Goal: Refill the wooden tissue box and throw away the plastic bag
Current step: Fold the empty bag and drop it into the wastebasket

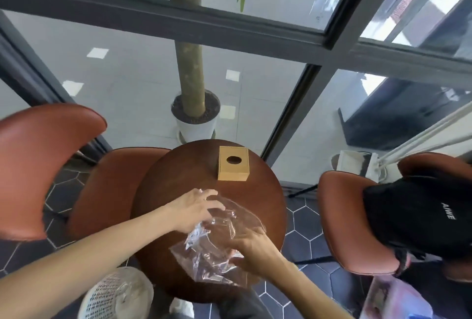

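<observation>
Plastic bag point(217, 244) is lying crumpled on the round wooden table point(265, 206), and I am gripping it between both hands: my left hand point(196, 210) is pinching its far edge, my right hand point(251, 249) is clutching its near side. Beyond my hands, the wooden tissue box point(233, 164) is sitting apart at the table's far edge.

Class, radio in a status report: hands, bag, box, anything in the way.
Both hands, left hand and right hand, on plastic bag. Wooden box closed on table, apart. White basket below. Nothing blocking.
</observation>
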